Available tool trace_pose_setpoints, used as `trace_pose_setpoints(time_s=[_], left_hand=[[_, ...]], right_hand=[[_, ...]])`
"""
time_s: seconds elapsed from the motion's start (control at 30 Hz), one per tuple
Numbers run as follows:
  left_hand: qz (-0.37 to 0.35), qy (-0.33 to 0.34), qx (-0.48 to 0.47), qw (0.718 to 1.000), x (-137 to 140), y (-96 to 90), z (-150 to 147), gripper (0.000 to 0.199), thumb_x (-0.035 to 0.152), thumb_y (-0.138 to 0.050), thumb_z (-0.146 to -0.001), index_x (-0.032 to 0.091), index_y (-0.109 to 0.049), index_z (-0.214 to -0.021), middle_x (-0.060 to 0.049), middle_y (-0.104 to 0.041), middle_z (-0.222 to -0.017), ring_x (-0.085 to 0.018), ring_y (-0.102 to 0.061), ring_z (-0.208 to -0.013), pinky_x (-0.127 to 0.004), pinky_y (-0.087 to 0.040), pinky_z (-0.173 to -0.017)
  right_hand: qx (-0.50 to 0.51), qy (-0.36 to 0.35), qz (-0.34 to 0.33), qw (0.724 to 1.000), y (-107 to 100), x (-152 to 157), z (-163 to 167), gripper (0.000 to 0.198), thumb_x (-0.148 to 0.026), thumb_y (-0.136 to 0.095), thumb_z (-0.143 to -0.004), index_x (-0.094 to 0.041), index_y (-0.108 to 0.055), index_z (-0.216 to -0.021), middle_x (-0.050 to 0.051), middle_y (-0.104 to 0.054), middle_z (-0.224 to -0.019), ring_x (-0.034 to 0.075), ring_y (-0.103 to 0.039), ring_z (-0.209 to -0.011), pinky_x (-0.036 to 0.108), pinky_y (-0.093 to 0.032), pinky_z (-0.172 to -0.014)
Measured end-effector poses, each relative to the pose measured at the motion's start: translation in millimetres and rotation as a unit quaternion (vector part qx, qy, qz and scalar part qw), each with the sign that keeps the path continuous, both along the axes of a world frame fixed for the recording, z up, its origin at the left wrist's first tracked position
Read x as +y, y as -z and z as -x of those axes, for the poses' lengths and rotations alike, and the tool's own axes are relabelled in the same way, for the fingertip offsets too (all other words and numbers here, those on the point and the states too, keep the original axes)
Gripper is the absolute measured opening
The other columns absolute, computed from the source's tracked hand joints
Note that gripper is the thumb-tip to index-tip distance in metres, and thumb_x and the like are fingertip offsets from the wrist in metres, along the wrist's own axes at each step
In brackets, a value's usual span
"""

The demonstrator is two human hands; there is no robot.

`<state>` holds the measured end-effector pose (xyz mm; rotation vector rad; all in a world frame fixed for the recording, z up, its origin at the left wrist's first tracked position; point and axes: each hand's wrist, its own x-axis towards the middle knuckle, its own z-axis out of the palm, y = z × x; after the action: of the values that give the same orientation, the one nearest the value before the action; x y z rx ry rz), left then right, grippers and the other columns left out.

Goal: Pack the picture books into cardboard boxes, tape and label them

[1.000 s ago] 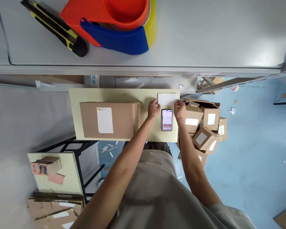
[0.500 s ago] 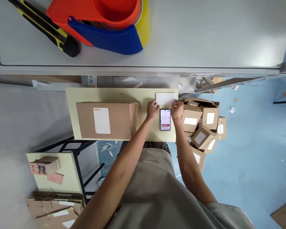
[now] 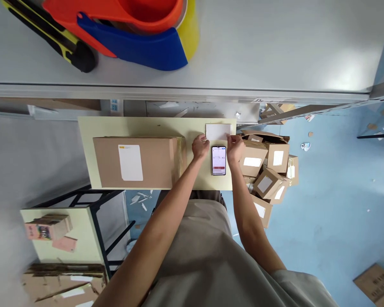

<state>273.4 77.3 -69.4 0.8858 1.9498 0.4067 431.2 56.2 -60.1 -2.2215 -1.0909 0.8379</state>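
A white rectangular paper, perhaps a stack of slips, lies on the pale yellow tabletop. My left hand has its fingers closed at the paper's lower left corner. At the lower right corner my right hand is pinched on the paper's edge. Between my wrists, just below the paper, a phone lies face up with a timer on its lit screen. Left of my left hand a large closed cardboard box rests on the tabletop, with a white label on top.
Close above, a grey shelf holds a red and blue tape dispenser and a yellow and black box cutter. Small labelled boxes are heaped at right. A side table with pink booklets and flattened cartons are lower left.
The whole view has shifted a little, so things appear slightly further left. Both hands stay at the paper's lower corners. The digits on the phone's screen now read more clearly.
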Motion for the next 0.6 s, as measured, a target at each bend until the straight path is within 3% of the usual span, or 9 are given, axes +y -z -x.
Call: trace_pose_setpoints(time_s=[0.2, 0.4, 0.6], left_hand=[[-0.01, 0.025, -0.001, 1.0, -7.4, -3.0, 5.3, 0.039, 0.013, -0.061, -0.088, 0.018, -0.08, -0.122, -0.01, -0.082, -0.129, -0.022, -0.079, -0.115, -0.031, -0.059, -0.105], [-0.019, 0.028, -0.013, 0.999, -11.9, -6.1, 5.1, 0.039, 0.016, -0.064, -0.09, 0.019, -0.08, -0.126, -0.01, -0.083, -0.126, -0.024, -0.079, -0.109, -0.034, -0.06, -0.103], [-0.053, -0.01, -0.031, 0.998, -13.5, -7.8, 4.1, 0.021, 0.024, -0.066, -0.095, 0.019, -0.081, -0.108, -0.011, -0.084, -0.117, -0.024, -0.079, -0.101, -0.034, -0.06, -0.097]], right_hand=[[0.005, -0.006, -0.024, 1.0, -7.7, 0.8, 0.6, 0.04, -0.054, -0.06, -0.109, -0.02, -0.075, -0.095, 0.012, -0.082, -0.101, 0.025, -0.074, -0.086, 0.035, -0.055, -0.084], [0.102, -0.015, -0.059, 0.993, -7.8, 3.6, -3.7, 0.04, -0.056, -0.061, -0.107, -0.02, -0.077, -0.101, 0.007, -0.081, -0.087, 0.024, -0.077, -0.079, 0.032, -0.057, -0.078], [0.183, 0.015, -0.084, 0.979, -3.4, 5.0, -5.7, 0.046, -0.063, -0.064, -0.102, -0.019, -0.076, -0.097, 0.005, -0.079, -0.081, 0.022, -0.078, -0.075, 0.032, -0.059, -0.075]])
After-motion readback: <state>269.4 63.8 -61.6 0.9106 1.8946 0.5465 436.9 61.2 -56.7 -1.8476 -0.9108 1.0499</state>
